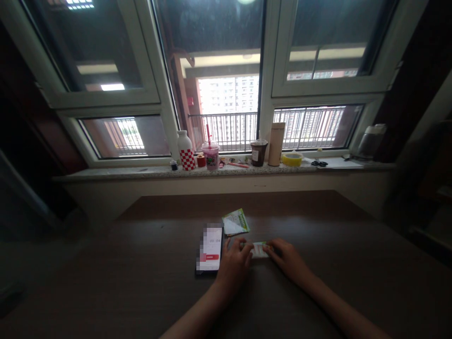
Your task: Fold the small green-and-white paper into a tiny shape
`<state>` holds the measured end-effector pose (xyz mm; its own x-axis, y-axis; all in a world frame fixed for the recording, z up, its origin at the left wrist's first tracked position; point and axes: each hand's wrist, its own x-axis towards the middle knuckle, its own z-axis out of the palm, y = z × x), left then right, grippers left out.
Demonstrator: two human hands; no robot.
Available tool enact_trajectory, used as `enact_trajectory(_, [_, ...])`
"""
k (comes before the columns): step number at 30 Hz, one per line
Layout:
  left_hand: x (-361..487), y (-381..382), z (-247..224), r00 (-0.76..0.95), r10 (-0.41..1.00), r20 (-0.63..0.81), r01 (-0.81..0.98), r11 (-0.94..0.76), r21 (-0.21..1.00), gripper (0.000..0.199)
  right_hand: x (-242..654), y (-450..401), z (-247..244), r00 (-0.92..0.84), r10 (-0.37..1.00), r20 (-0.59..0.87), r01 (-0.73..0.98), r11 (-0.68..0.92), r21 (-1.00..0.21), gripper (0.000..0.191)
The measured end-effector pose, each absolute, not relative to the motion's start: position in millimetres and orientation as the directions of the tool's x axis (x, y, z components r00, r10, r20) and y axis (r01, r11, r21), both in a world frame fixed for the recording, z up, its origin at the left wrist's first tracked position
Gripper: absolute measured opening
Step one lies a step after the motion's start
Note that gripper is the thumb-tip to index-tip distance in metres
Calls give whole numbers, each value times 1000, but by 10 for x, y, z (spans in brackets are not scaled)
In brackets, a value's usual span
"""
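A small white and green packet (259, 250) lies low at the table, between my two hands. My left hand (236, 261) has its fingers curled over the packet's left edge, partly hiding it. At the right edge, my right hand (286, 258) pinches the packet between thumb and fingers. Just left of my left hand lies a phone (212, 247), its lit screen showing timer-like digits and a red bar. A second white and green packet (236, 222) rests flat beyond the phone's upper right corner. Printing on both packets is too small to read.
The dark wooden table (148, 292) reaches toward a stone windowsill (151, 173). On the sill stand a red-checked white bottle (186, 153), a pink drink cup (212, 156), a dark drink cup (259, 154), a tan flask (276, 145), yellow tape (292, 160) and scissors (318, 163).
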<state>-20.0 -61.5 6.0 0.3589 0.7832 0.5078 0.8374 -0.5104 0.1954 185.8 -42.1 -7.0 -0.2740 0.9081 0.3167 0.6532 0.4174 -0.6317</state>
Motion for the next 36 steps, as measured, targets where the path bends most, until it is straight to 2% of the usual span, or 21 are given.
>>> enact_trajectory(9, [-231, -643, 31, 361, 835, 416, 833, -489, 259, 18, 1785, -446, -74, -301, 881, 365, 679, 466, -567, 23])
enact_trajectory(16, [-223, -665, 48, 396, 838, 375, 837, -498, 228, 20, 1803, -485, -37, -383, 853, 354, 680, 520, -518, 19])
enact_trajectory(24, [-228, -667, 12, 390, 839, 379, 842, -492, 222, 25, 1835, -478, -112, -350, 837, 422, 697, 533, -480, 20])
enact_trajectory(31, [-231, -685, 34, 398, 839, 370, 847, -492, 203, 29, 1832, -520, -45, -430, 771, 470, 663, 623, -415, 31])
enact_trajectory(36, [-234, -715, 80, 408, 840, 358, 835, -502, 226, 28, 1819, -557, 13, -469, 768, 437, 693, 626, -357, 26])
